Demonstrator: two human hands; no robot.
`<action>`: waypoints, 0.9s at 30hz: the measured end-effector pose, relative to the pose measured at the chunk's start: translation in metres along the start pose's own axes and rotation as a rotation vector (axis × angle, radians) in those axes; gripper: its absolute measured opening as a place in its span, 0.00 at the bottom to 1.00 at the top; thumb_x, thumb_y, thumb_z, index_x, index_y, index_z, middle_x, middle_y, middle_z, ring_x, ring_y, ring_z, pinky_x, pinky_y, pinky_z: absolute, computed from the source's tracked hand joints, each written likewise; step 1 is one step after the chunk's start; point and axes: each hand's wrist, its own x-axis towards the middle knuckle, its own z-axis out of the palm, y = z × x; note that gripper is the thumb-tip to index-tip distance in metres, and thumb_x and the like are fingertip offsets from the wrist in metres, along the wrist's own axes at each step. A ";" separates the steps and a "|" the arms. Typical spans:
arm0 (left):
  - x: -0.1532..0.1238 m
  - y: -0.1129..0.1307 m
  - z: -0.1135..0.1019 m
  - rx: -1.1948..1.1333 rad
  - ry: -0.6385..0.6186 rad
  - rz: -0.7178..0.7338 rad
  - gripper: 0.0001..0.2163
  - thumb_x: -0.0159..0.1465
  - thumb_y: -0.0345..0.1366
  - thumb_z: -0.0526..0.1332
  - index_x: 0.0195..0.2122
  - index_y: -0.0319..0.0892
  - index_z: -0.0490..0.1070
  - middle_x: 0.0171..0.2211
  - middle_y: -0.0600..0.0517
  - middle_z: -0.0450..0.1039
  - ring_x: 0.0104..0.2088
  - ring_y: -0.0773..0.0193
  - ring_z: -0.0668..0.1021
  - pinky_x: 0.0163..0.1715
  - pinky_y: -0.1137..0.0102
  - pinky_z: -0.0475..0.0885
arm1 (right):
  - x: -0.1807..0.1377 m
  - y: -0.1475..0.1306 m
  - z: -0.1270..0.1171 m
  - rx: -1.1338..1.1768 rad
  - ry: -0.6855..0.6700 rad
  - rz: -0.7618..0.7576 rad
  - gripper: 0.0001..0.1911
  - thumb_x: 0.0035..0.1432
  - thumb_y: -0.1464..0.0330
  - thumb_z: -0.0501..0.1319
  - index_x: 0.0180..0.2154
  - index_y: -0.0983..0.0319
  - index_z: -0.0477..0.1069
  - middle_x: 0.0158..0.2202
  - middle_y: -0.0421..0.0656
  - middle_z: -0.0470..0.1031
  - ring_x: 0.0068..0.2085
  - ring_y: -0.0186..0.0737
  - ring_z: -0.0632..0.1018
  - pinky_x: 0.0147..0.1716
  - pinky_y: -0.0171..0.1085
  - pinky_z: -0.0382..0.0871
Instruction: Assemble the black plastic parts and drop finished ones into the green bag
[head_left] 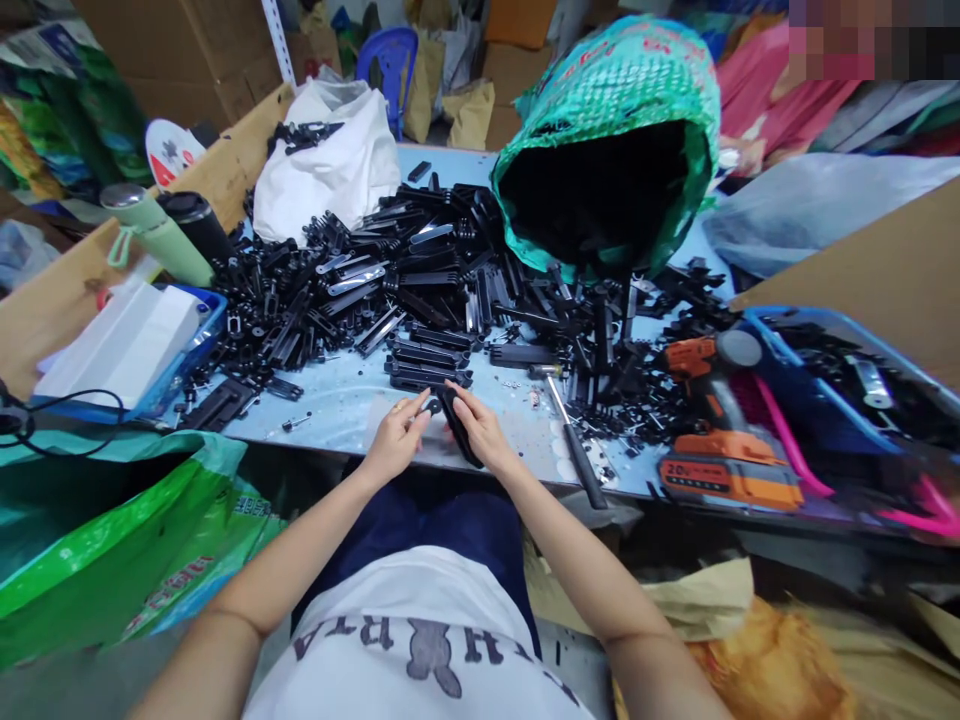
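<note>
Both hands meet at the near edge of the light blue table [337, 400]. My right hand [480, 430] is closed around a long black plastic part [459, 430] that slants toward me. My left hand [396, 440] pinches a small black piece [433, 406] at the top end of that part. A neat stack of similar black parts [427, 365] lies just beyond my fingers. Behind it spreads a big heap of black plastic parts [390, 270].
An orange cordless drill [720, 440] and a screwdriver [574, 440] lie to the right. A green woven sack [615, 140] gapes open at the back. Blue bins stand at right [825, 390] and left [195, 340]. A white bag [330, 160], bottles [161, 235] and green bags [120, 540] stand left.
</note>
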 end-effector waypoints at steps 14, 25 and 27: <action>-0.006 0.018 0.022 0.143 0.403 0.296 0.16 0.66 0.36 0.51 0.54 0.43 0.67 0.35 0.48 0.67 0.36 0.66 0.72 0.38 0.69 0.70 | -0.008 -0.010 0.006 0.059 0.067 -0.246 0.25 0.62 0.57 0.51 0.59 0.53 0.59 0.38 0.44 0.66 0.26 0.30 0.71 0.23 0.33 0.74; 0.009 0.024 0.008 -0.198 0.231 0.115 0.18 0.64 0.47 0.52 0.45 0.40 0.72 0.35 0.49 0.68 0.26 0.70 0.71 0.24 0.73 0.68 | -0.012 -0.012 0.032 0.016 0.221 -0.173 0.28 0.62 0.53 0.46 0.60 0.55 0.58 0.42 0.48 0.68 0.29 0.36 0.74 0.27 0.37 0.74; 0.009 0.022 0.003 -0.454 0.054 -0.054 0.21 0.62 0.51 0.55 0.47 0.39 0.69 0.32 0.49 0.69 0.23 0.71 0.71 0.21 0.74 0.67 | -0.011 -0.009 0.023 -0.018 0.211 -0.189 0.28 0.62 0.53 0.46 0.59 0.56 0.59 0.41 0.47 0.69 0.31 0.37 0.74 0.28 0.37 0.74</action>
